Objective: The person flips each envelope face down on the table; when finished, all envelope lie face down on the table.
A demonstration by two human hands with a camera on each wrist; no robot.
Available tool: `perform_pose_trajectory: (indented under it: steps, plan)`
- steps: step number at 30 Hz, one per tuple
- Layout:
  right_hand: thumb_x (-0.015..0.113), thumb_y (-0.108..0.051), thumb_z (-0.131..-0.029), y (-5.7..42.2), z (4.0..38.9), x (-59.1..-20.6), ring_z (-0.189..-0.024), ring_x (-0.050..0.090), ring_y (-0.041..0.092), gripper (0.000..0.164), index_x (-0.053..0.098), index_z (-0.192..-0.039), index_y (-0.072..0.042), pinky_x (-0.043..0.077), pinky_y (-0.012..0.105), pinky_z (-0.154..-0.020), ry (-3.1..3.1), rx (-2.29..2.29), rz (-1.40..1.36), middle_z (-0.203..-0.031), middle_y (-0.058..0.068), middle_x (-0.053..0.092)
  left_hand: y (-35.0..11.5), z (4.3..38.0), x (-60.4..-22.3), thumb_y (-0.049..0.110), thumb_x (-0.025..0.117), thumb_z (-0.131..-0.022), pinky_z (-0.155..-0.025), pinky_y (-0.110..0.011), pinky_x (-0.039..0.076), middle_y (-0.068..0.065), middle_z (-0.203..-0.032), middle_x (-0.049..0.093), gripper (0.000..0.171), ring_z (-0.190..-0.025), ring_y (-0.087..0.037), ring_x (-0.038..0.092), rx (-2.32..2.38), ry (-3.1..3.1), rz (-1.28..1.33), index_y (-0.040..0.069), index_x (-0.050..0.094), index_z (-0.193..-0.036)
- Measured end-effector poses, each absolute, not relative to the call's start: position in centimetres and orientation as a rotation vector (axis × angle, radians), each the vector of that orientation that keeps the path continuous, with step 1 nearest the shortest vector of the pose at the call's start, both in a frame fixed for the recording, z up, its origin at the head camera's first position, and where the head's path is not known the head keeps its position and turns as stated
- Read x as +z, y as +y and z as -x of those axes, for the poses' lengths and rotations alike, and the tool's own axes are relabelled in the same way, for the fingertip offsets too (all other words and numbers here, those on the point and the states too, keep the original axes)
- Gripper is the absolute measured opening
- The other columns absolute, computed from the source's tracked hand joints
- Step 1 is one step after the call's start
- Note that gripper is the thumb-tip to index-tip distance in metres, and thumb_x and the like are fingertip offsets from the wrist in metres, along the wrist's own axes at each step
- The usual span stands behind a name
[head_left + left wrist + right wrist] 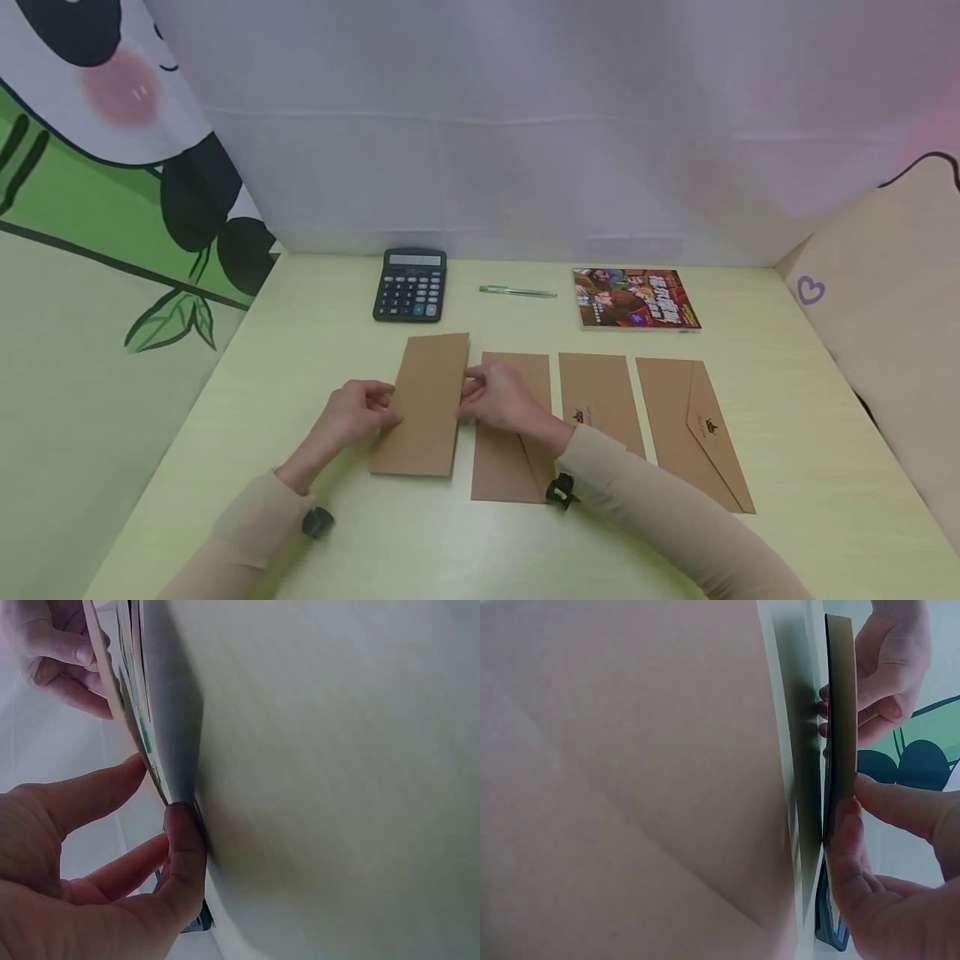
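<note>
A brown paper envelope [423,408] is held just off the table by both hands, with its plain face up. My left hand [352,412] pinches its left edge between thumb and fingers, and my right hand [504,400] pinches its right edge. Seen edge-on in the left wrist view, the envelope [124,712] shows several thin layers; what they are I cannot tell. Beneath my right hand and forearm lies a second brown envelope [498,467], partly covered. Beside it are a third envelope [596,379], partly hidden by the sleeve, and a fourth envelope [667,408], its pointed flap showing.
Along the back of the pale table [360,542] lie a black calculator [410,285], a green pen [517,292] and a colourful book [636,298]. A white cloth [487,183] hangs behind the table, and printed panels stand at both sides.
</note>
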State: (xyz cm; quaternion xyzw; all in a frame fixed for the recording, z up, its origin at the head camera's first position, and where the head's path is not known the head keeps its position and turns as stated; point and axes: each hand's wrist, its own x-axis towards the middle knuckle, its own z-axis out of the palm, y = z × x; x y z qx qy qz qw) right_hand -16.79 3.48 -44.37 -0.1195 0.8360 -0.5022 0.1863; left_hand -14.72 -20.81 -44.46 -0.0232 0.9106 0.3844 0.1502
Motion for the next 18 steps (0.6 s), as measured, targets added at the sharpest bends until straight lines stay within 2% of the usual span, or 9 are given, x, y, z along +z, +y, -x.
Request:
perform_pose_trajectory:
  steps: [11,18]
  plan:
    - [0.086,-0.010,-0.068,2.96,16.67,-45.00,-0.072,0.059,0.014,0.067,0.056,-0.126,0.007,0.048,0.027,-0.063,2.433,-1.234,0.309,-0.079,0.000,0.063,-20.72,14.49,-44.56,0.013,0.080,-0.074,-0.069,-0.034,0.051,-0.007,-0.092,0.063,0.051,-0.084,-0.022,0.059,0.974,2.685,0.031,-0.007,0.062,-0.117]
    - [0.087,-0.017,-0.068,2.76,16.53,-45.06,-0.078,0.059,0.015,0.068,0.058,-0.126,0.004,0.049,0.027,-0.070,2.427,-1.186,0.293,-0.086,-0.002,0.063,-20.56,14.14,-44.20,0.012,0.079,-0.074,-0.069,-0.036,0.050,-0.009,-0.090,0.062,0.050,-0.081,-0.023,0.057,0.918,2.708,0.018,-0.009,0.062,-0.116]
